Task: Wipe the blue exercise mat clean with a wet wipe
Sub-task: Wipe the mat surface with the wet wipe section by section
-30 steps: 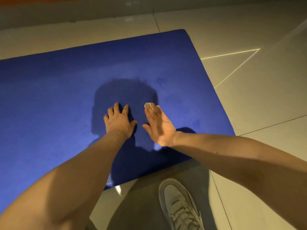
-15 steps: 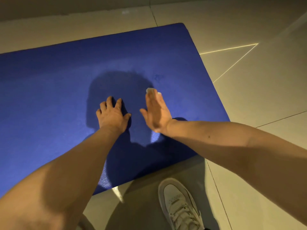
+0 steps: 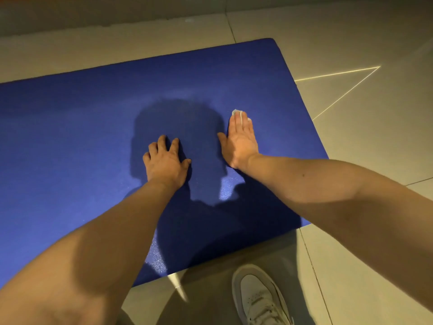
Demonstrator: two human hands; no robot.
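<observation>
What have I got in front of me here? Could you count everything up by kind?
Mats: 1, the blue exercise mat
Wipes: 1, the wet wipe under the right hand's fingertips
Hands: 2, the left hand and the right hand
Shoes: 1, the white shoe
Total: 5

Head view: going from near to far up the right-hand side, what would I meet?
Shoe → right hand → wipe under its fingertips → far edge of the mat → floor.
</observation>
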